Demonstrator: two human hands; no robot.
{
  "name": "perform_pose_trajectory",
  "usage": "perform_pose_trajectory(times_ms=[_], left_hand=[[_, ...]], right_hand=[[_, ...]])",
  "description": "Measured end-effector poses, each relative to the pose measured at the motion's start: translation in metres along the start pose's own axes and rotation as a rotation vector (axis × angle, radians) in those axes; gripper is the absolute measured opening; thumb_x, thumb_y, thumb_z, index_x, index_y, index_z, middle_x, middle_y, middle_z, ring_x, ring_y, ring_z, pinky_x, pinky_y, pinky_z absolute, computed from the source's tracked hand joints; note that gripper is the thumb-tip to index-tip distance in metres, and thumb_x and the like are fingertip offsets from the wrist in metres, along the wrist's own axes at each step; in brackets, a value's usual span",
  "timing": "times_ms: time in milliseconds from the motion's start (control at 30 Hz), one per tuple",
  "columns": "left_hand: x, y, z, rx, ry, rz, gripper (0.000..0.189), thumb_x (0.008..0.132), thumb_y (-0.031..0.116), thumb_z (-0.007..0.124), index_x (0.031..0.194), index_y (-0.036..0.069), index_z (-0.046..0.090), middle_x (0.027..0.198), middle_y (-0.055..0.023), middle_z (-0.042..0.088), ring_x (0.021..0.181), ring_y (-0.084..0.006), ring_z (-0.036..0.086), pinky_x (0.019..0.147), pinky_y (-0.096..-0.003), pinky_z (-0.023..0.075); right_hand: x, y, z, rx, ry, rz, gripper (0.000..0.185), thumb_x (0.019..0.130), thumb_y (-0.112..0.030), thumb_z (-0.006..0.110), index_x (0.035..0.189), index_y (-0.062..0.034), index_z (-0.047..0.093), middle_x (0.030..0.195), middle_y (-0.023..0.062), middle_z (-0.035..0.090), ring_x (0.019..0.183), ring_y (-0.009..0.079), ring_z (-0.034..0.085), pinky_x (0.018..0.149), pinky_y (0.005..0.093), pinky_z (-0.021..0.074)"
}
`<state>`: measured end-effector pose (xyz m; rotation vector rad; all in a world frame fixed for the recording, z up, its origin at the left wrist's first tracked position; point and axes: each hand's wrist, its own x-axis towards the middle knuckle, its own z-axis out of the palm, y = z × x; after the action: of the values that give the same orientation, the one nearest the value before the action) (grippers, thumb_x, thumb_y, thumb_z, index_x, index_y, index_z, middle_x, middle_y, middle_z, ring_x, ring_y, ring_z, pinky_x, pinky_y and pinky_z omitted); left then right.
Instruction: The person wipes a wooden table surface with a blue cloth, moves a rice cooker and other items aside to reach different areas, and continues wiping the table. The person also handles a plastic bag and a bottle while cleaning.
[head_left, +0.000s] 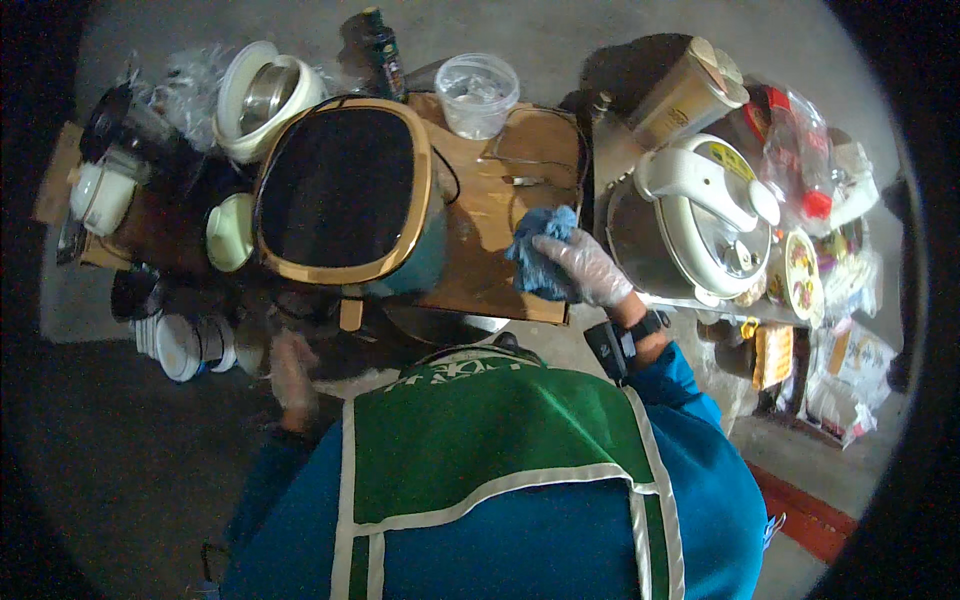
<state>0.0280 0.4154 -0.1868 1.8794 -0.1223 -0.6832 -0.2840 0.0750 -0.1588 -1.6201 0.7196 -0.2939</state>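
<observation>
In a thin clear glove, my right hand is closed on a crumpled blue cloth at the right front part of a wooden tabletop. My left hand, blurred and also gloved, hangs low at the left, in front of the table; its fingers are not clear. Between the two, further back, stands an air fryer-like appliance with a dark top, gold rim and teal side. A white pressure cooker with a steel body is just right of my right hand.
A clear plastic tub and a dark bottle stand at the back. Left are a white pot with a steel insert, a pale green bowl and stacked white containers. A beige canister and plastic bottles lie right.
</observation>
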Motion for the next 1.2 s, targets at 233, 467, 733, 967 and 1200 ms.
perform_pose_trajectory(times_ms=[233,467,733,967,1200], left_hand=[[-0.014,0.029,0.129,0.654,-1.007,0.898,0.019,0.09,0.01,0.051,0.104,0.006,0.064,0.103,-0.0084,0.062,0.095,-0.0202,0.061,0.084,-0.0347,0.0489],[-0.004,0.084,0.38,0.736,-0.659,0.893,0.078,0.087,0.06,0.053,0.124,-0.008,0.053,0.128,-0.0294,0.053,0.12,-0.0426,0.05,0.102,-0.0454,0.0403],[0.058,0.081,0.526,1.471,-0.902,0.595,0.082,0.079,0.071,0.052,0.132,0.009,0.054,0.141,-0.0162,0.047,0.129,-0.0352,0.044,0.106,-0.0426,0.0368],[0.105,0.019,0.592,1.093,-0.98,0.466,0.049,0.085,0.046,0.063,0.118,0.009,0.066,0.126,-0.0135,0.06,0.115,-0.034,0.057,0.094,-0.0448,0.0457],[0.105,0.006,0.565,0.956,-0.881,0.414,0.035,0.091,0.035,0.059,0.103,0.004,0.07,0.104,-0.0155,0.069,0.091,-0.0313,0.066,0.072,-0.0429,0.0515]], right_hand=[[-0.072,0.038,-0.014,-0.635,0.03,-0.111,0.026,0.094,-0.025,0.055,0.112,-0.0086,0.065,0.103,0.0165,0.066,0.095,0.0277,0.064,0.082,0.0369,0.0502],[-0.122,0.044,-0.024,0.102,0.221,0.327,0.033,0.091,-0.028,0.058,0.108,-0.0009,0.064,0.092,0.0102,0.067,0.085,0.0189,0.062,0.08,0.0335,0.0491],[-0.199,0.092,-0.045,-0.262,0.344,0.228,0.029,0.09,-0.025,0.061,0.106,-0.0017,0.064,0.094,0.0149,0.067,0.086,0.0206,0.063,0.076,0.0342,0.0501],[-0.223,0.121,-0.039,0.471,0.673,0.482,0.034,0.086,-0.027,0.068,0.102,0.0023,0.064,0.088,0.0111,0.069,0.076,0.0178,0.065,0.072,0.0324,0.0515],[-0.213,0.086,-0.052,0.592,0.578,0.496,0.031,0.09,-0.023,0.063,0.106,0.0026,0.061,0.089,0.0105,0.069,0.071,0.0175,0.066,0.064,0.0299,0.054]])
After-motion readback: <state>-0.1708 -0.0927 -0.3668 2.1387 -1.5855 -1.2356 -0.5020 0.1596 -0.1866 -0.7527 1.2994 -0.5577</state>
